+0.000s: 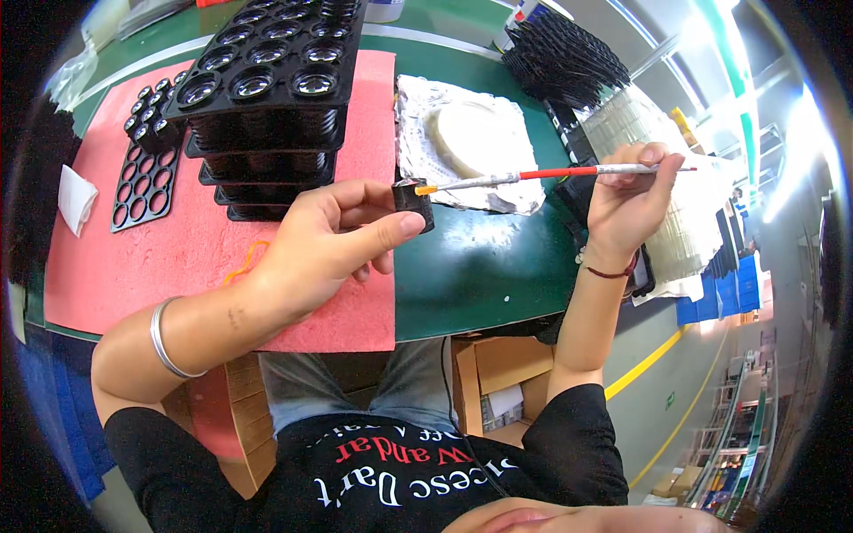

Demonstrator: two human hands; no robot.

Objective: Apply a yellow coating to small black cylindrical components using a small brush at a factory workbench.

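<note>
Pinched between thumb and fingers of the left hand (315, 235), a small black part (415, 212) was held by the pink mat (369, 302)'s right edge, while the right hand (626, 195) grasped a slender brush (558, 172) near its right end. The part seemed light and stiff, best held by its side walls.

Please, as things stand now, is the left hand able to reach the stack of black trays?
Probably yes: the stack of black trays is close to the left hand, with nothing visible between. But it holds a small black piece, which may need putting down before grasping.
</note>
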